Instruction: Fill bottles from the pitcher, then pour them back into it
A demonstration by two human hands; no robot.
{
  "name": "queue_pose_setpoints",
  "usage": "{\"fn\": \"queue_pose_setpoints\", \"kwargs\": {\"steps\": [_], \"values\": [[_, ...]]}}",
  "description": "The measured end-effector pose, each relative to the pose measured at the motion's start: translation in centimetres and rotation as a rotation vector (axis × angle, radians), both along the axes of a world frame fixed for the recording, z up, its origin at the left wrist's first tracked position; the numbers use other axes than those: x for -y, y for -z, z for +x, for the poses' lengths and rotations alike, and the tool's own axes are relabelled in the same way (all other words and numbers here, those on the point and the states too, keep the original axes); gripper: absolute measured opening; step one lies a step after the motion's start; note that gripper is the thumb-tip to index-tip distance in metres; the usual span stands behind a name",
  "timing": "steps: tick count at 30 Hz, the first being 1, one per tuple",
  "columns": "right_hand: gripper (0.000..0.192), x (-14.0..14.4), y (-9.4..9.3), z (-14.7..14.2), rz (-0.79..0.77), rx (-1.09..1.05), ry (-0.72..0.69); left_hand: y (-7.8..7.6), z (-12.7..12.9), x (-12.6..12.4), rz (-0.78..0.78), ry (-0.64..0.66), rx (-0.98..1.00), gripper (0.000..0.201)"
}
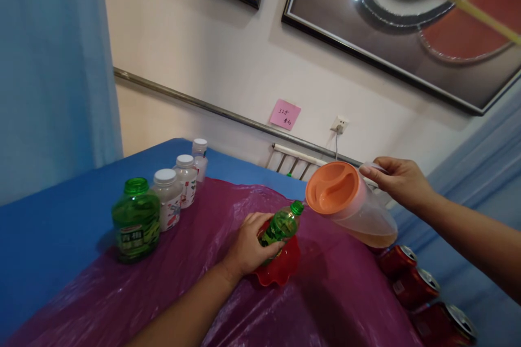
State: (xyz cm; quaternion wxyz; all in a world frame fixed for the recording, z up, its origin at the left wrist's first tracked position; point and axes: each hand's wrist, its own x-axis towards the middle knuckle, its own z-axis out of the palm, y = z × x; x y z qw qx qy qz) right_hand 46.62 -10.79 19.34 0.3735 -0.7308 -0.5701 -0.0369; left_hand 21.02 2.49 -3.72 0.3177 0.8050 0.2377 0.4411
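Note:
My left hand (252, 246) is wrapped round a small green plastic bottle (281, 225), which leans to the right in a red scalloped bowl (280, 271). At the right, my right hand (401, 181) grips the handle of a clear plastic pitcher (358, 223) with an orange lid (331, 190). The pitcher is tipped left, its lid end close to the bottle's green top (297, 207). Pale brownish liquid lies low in the pitcher's body. Whether any stream runs between pitcher and bottle I cannot tell.
A wide green bottle (136, 222) and several white-capped jars (167, 200) line the left side. Several red cans (415, 286) stand along the right edge. Purple plastic sheeting (187, 271) covers part of the blue tabletop (77, 211). Behind is a wall with a metal rail (203, 104).

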Motion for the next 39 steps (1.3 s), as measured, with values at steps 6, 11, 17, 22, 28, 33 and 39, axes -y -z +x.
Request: {"fn": "queue_pose_setpoints", "kwargs": {"steps": [6,11,17,22,28,33,39], "values": [[0.061,-0.15,0.28,0.27,0.020,0.002,-0.011,0.03,-0.03,-0.02,-0.010,-0.006,0.011,0.051],[0.061,-0.16,0.49,0.37,0.004,-0.005,-0.005,-0.08,0.02,0.01,-0.008,-0.012,0.012,0.052],[0.062,-0.16,0.46,0.24,0.004,0.002,-0.002,-0.15,-0.02,0.12,0.006,-0.021,0.024,0.050],[0.060,-0.17,0.57,0.41,0.005,-0.018,-0.008,-0.21,-0.04,0.15,-0.002,-0.025,0.010,0.051],[0.059,-0.12,0.56,0.45,0.019,-0.022,-0.014,0.14,0.03,-0.02,0.006,-0.028,0.017,0.050],[0.060,-0.18,0.53,0.32,0.012,-0.020,-0.004,0.28,0.06,-0.11,0.016,-0.035,-0.008,0.053],[0.061,-0.35,0.55,0.32,-0.009,0.008,-0.001,-0.08,-0.01,0.07,0.017,-0.044,-0.019,0.052]]}}
